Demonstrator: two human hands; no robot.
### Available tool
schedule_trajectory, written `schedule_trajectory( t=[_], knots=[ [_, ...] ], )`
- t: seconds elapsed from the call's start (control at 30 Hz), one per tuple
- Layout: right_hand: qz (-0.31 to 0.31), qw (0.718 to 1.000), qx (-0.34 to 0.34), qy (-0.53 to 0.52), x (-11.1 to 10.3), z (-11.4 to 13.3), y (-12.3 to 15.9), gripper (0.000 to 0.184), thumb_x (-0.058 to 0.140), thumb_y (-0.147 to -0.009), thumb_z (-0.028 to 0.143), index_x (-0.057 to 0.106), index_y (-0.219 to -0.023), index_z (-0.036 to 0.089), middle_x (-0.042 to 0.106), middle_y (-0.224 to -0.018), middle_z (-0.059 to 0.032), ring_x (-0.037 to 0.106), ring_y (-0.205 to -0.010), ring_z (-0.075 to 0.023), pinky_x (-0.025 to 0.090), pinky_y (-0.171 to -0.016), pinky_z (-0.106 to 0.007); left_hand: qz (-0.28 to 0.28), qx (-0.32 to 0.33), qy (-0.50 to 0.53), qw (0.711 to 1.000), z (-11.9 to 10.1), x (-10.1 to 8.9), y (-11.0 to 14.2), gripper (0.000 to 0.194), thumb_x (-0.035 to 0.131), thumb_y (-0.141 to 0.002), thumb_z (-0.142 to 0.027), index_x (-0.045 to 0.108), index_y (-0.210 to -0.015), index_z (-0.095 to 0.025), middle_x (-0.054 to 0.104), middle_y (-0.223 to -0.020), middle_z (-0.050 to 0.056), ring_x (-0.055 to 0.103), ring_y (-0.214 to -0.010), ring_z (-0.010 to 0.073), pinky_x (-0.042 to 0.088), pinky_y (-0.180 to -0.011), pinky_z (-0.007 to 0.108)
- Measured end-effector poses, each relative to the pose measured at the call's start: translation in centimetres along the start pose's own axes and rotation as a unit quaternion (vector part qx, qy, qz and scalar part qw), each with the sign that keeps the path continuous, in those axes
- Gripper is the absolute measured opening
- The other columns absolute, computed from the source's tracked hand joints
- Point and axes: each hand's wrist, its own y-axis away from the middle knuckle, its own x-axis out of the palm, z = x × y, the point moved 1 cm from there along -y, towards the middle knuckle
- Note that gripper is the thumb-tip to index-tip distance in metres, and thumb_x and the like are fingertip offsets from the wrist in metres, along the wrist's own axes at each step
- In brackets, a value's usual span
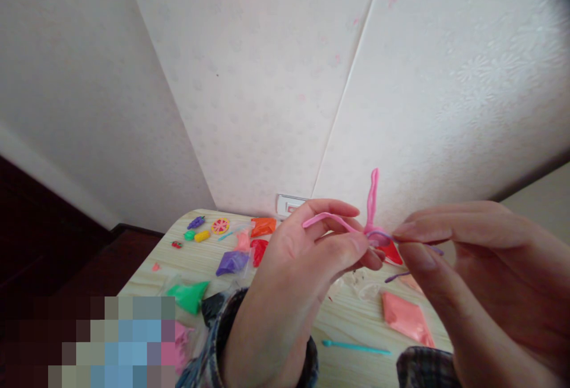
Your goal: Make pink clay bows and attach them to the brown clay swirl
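Note:
Above the table, my left hand (312, 251) pinches a pink clay piece (373, 201) near its middle. One thin pink strand stands upright from it and another droops left over my fingers. Close by on the right, the fingertips of my right hand (463, 257) are pressed together on a thin purple clay strand (380, 234). That strand curves around the pink piece, and its loose ends stick out below and behind my right fingers. Part of the pink piece is hidden behind my left thumb.
On the wooden table (356, 370) lie bags of purple (232, 263), green (189, 296) and coral clay (406, 316). A teal modelling tool (356, 348) lies in front. Small clay fruits, including a citrus slice (220, 226), are at the far left. A wall socket (291, 205) sits behind.

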Motion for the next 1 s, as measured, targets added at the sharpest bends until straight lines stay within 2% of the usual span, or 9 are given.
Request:
schedule_trajectory(
  t=[0.27,0.53,0.73,0.9,1.0],
  knots=[
    [0.002,1.0,0.005,-0.008,0.1,0.0,0.3,0.005,0.065,-0.078,0.024,0.067,-0.08,0.028,0.066,-0.073,0.0011,0.06,-0.058,-0.0123,0.046,-0.04,-0.022,-0.005,-0.001,0.022,1.0,0.0,0.0,0.1,0.012,0.058,-0.079,-0.013,0.055,-0.09,-0.016,0.052,-0.07,-0.003,0.058,-0.07,0.0119,0.048,-0.085,0.032],
    [0.001,1.0,0.007,-0.005,0.0,0.0,0.3,0.005,0.066,-0.076,0.024,0.066,-0.078,0.028,0.063,-0.07,0.0016,0.059,-0.058,-0.013,0.046,-0.041,-0.024,0.024,-0.033,0.004,0.999,0.0,-0.2,-0.1,0.014,0.063,-0.076,-0.017,0.056,-0.088,-0.016,0.058,-0.074,-0.001,0.063,-0.076,0.0155,0.048,-0.088,0.035],
    [0.004,1.0,-0.007,-0.011,0.0,-0.1,0.0,0.006,0.065,-0.077,0.023,0.065,-0.079,0.028,0.065,-0.072,0.0007,0.059,-0.058,-0.0138,0.044,-0.042,-0.026,0.004,-0.018,-0.075,0.997,0.0,-0.4,-0.3,0.017,0.066,-0.071,-0.016,0.059,-0.085,-0.017,0.063,-0.077,0.002,0.064,-0.085,0.0212,0.048,-0.082,0.035],
    [0.024,1.0,-0.014,-0.015,-0.2,-0.1,0.0,0.009,0.064,-0.077,0.019,0.065,-0.079,0.028,0.065,-0.072,0.0025,0.059,-0.06,-0.0117,0.044,-0.045,-0.024,0.043,-0.016,-0.125,0.991,-0.1,-1.1,-0.9,0.011,0.068,-0.071,-0.017,0.062,-0.08,-0.018,0.063,-0.072,-0.001,0.063,-0.075,0.0165,0.046,-0.074,0.029],
    [0.042,0.999,-0.028,-0.01,-0.5,-0.2,-0.1,0.009,0.063,-0.078,0.019,0.065,-0.08,0.028,0.066,-0.074,0.0028,0.06,-0.062,-0.0113,0.046,-0.047,-0.023,0.034,-0.025,-0.133,0.99,-0.4,-1.2,-0.8,0.011,0.066,-0.072,-0.016,0.061,-0.081,-0.018,0.062,-0.071,-0.002,0.062,-0.073,0.0149,0.045,-0.074,0.028]
  ],
)
